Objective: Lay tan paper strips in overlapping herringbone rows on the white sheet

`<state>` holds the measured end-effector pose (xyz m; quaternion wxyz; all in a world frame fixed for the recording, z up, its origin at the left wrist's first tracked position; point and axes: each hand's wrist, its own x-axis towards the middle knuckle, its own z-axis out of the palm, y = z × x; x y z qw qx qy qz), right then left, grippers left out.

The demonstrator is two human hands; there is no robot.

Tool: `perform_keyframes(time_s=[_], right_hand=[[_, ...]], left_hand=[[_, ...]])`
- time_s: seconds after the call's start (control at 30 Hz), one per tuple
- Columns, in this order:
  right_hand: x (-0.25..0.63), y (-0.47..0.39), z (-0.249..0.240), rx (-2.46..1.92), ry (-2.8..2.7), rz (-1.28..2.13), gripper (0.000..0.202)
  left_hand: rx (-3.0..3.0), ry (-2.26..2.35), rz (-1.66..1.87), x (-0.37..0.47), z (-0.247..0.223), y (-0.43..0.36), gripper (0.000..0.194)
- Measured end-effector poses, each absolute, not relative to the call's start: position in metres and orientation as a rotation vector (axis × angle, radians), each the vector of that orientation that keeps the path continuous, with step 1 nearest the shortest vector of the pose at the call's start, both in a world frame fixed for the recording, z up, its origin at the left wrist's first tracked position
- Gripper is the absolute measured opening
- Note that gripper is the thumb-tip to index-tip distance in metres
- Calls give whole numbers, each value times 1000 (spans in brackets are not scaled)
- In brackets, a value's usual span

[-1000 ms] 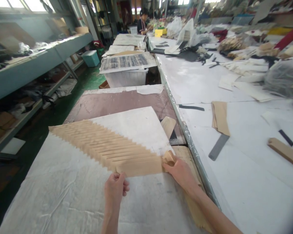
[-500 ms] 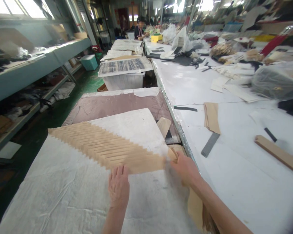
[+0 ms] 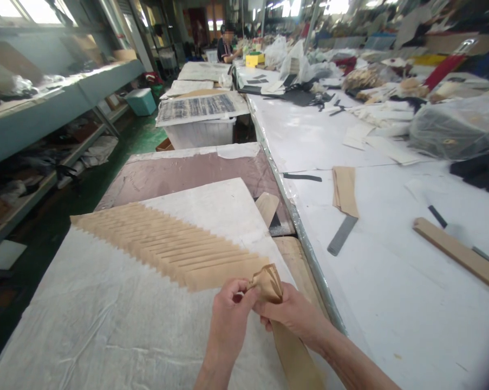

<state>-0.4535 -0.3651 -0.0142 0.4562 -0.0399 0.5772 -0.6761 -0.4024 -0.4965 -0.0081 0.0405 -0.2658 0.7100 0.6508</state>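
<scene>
A bundle of tan strips (image 3: 295,352) is gripped in my right hand (image 3: 295,311), its fanned end above the fingers and its long part hanging toward the bottom edge. My left hand (image 3: 232,309) meets it from the left, thumb and fingers pinched at the bundle's end. Beyond my hands, a slanting row of overlapping tan strips (image 3: 163,241) lies on the pale sheet-covered board (image 3: 98,314). The row's near right end lies just behind my fingers.
On the white table (image 3: 386,271) to the right lie folded tan strips (image 3: 345,189), a grey strip (image 3: 341,235) and a long brown bar (image 3: 457,254). A lidded white bin (image 3: 199,132) stands ahead. A person (image 3: 227,46) is far back.
My right hand has moved left with the bundle, away from the board's right edge. My left hand has lifted off the near edge of the row and moved right to the bundle. The view has shifted slightly.
</scene>
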Motion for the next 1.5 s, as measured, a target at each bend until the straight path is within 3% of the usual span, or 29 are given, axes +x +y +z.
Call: perform_keyframes(time_s=[0.23,0.5,0.97,1.17,1.5], right_hand=[[-459,-359,-32,-63,1494,-1518,18],[-484,-328,-44,-57,1594,-1293,33],[-514,-352,-78,-84,2270,-1033,34],[-517,-356,-81,30,2290,-830,38],[-510,-360,-87,-9,2515,-837,41]], left_hand=[[-908,2283,1887,-396,-13,-516,33],[-1348,2026,2088,-367,-48,-550,24],[-1621,2261,1550,-378,-75,-595,22],[-1646,2241,1520,-380,-73,-595,18],[-1613,2250,1438,-377,-75,-594,22]])
